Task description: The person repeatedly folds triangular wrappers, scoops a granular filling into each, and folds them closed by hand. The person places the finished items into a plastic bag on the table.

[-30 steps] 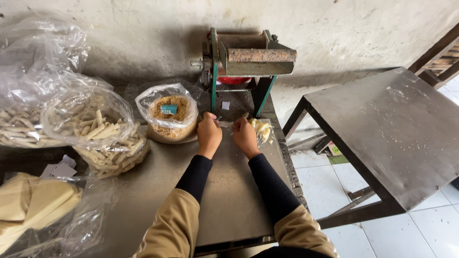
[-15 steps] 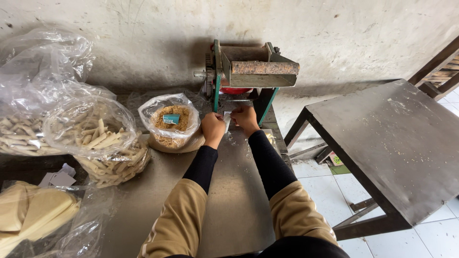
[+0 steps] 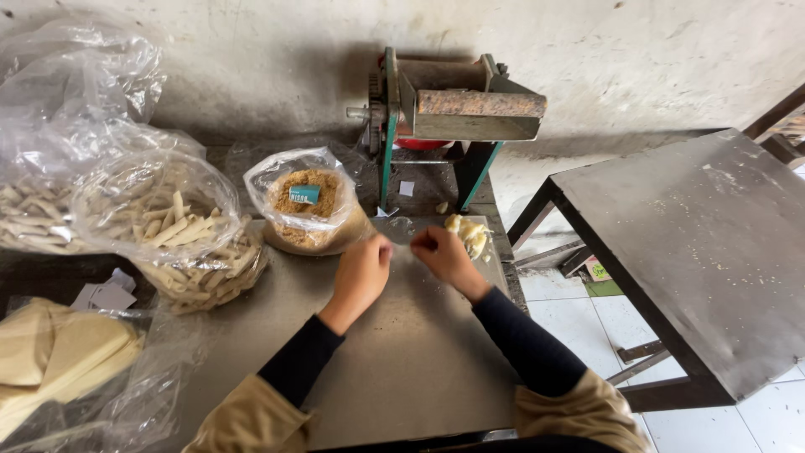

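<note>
A thin, pale strip of dough (image 3: 404, 245) stretches between two hands over the grey metal table (image 3: 402, 369), just in front of the green-framed roller machine (image 3: 453, 109); half a second earlier both hands were up at the foot of that machine, and they have since drawn back toward the body, which suggests the piece has been taken away from the rollers and is now being worked on the tabletop; the strip is too fine to say more of it. The left hand (image 3: 362, 273) is pinched shut on the near-left end of the strip, knuckles up, its forearm in a dark sleeve running back and to the left; the right hand (image 3: 444, 254) is closed on the other end, wrist bent, its arm coming in from the right; the hands sit close together but do not touch. Right of the machine's near leg lies a small heap of dough scraps (image 3: 468, 233), just beside the right hand; left of the machine stands an open clear bag of brown crumbs (image 3: 306, 201); further left, bags of pale sticks (image 3: 180, 231); at the near-left corner, folded pale sheets in plastic (image 3: 63, 356); right of the machine, a second dark table (image 3: 713, 235) stands apart.
</note>
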